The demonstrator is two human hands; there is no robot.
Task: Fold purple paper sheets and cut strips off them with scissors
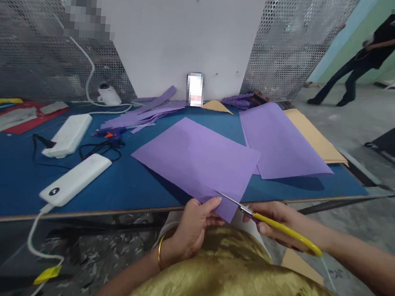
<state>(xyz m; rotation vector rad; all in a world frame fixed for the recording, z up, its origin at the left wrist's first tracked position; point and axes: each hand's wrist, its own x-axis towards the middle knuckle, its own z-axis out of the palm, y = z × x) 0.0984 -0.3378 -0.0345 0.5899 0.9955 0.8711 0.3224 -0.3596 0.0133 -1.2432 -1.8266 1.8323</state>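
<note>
A large sheet of purple paper [197, 152] lies partly on the blue table, its near corner jutting over the front edge. My left hand [196, 223] pinches that near edge between thumb and fingers. In my right hand [274, 220] is a pair of scissors [276, 227] with yellow handles. Their blade lies across the paper near its close corner, just right of my left thumb. Whether the blades are parted I cannot tell. More purple sheets [283, 145] rest to the right, and cut purple strips [155, 110] lie behind on the left.
Two white power devices [75, 179] with cables and a glue gun [111, 133] are on the left. A lit phone [195, 89] leans on the white board [189, 33]. Tan sheets [316, 137] stick out at the right edge. Another person [365, 56] stands at far right.
</note>
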